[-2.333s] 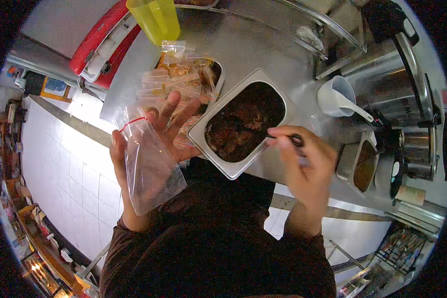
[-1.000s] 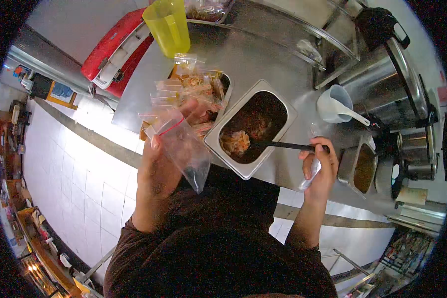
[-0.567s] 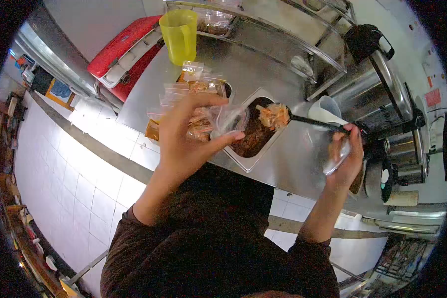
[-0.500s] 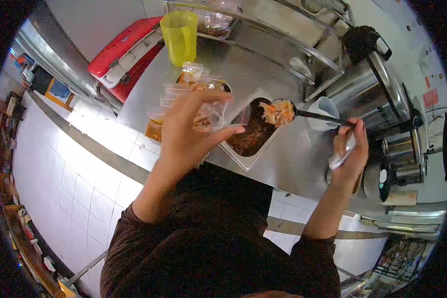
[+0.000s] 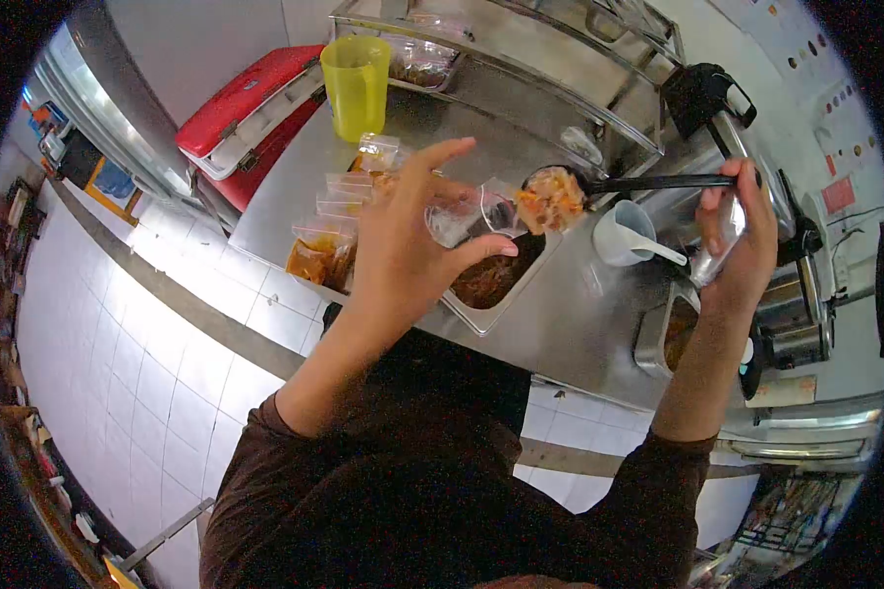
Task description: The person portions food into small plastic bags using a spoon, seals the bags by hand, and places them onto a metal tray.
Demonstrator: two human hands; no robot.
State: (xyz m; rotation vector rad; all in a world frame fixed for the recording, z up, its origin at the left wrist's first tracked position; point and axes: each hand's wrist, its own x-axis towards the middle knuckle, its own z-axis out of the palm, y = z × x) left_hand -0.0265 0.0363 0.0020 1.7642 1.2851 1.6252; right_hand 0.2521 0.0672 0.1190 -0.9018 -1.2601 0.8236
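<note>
My left hand (image 5: 388, 250) holds a small clear plastic bag (image 5: 452, 226), its thumb and index finger stretched wide around the bag's mouth. Black-handled, the ladle (image 5: 658, 183) lies nearly level in my right hand (image 5: 746, 231). A heap of shredded orange and whitish food (image 5: 550, 201) fills its bowl, close beside the bag's mouth. My right palm also has a shiny silver item (image 5: 719, 240) against it, whose kind I cannot make out. Below the bag and ladle sits a metal pan (image 5: 481, 322) of dark brown food (image 5: 491, 285).
Filled zip bags (image 5: 314, 255) stand left of the pan, near a yellow pitcher (image 5: 356, 93). A white handled measuring cup (image 5: 619, 236) and another metal pan (image 5: 650, 339) are on the right. A metal rack (image 5: 560, 88) runs along the back; a red cooler (image 5: 250, 103) stands left.
My right hand has risen and moved right, with the ladle now more level. The food in the ladle has come nearer the bag, and my left index finger has stretched upward.
</note>
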